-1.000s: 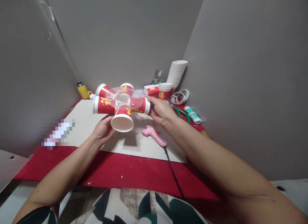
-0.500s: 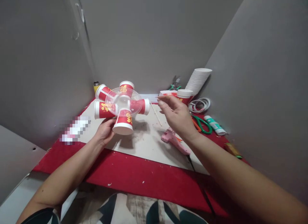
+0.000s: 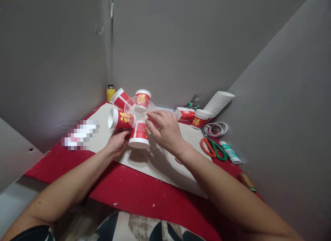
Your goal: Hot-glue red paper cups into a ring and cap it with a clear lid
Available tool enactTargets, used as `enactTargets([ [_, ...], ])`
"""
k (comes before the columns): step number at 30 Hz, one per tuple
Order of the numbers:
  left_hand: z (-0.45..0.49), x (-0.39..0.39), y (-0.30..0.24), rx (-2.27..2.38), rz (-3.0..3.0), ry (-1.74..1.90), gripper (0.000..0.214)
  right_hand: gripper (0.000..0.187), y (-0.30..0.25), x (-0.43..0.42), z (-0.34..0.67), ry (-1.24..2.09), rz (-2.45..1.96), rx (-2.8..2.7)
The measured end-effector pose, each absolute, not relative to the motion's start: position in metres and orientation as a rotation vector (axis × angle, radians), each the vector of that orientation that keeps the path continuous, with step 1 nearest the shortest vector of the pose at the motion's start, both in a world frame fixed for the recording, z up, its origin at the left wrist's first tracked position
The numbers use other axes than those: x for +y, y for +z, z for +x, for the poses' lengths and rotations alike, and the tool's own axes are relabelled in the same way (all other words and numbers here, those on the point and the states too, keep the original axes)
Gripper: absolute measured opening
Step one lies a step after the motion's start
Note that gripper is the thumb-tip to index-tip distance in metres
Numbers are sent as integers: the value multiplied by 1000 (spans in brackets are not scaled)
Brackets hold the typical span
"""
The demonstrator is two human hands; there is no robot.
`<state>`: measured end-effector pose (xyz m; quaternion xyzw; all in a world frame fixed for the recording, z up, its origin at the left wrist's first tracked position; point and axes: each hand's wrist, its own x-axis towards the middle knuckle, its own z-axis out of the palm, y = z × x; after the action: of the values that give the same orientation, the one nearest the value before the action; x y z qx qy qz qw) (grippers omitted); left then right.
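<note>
Red and white paper cups with yellow characters are joined in a ring around a clear plastic disc; one cup faces toward me and another points left. My left hand grips this paper cup wheel from below, its fingertips hidden behind the cups. Over the right part of the disc reaches my right hand, thumb and fingers pinched close to the disc's centre. Whatever lies between those fingertips is too small to make out. The hand covers the wheel's right side.
On the right are stacked white cups, red cups, a red-and-white box, pliers, a coiled cable, scissors and a white-green tube. A yellow bottle stands back left. White board covers the red cloth.
My right hand has moved left from beside the cup wheel to the disc's centre. It now hides the right cup, and my forearm covers most of the pink glue gun. The view has shifted.
</note>
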<state>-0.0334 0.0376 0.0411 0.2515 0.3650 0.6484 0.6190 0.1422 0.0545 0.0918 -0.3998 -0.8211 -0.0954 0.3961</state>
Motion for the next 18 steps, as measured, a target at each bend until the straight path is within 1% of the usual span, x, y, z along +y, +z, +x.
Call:
enactTargets([
  [11,-33,38,38,874,601,1499,22,28,87,67,146,-319,-1065,-2170],
  [15,-35,38,33,897,563,1390,18,31,88,64,157,-321,-1037,-2092],
  [18,-36,37,32,908,535,1286,17,30,87,59,178,-317,-1014,-2018],
])
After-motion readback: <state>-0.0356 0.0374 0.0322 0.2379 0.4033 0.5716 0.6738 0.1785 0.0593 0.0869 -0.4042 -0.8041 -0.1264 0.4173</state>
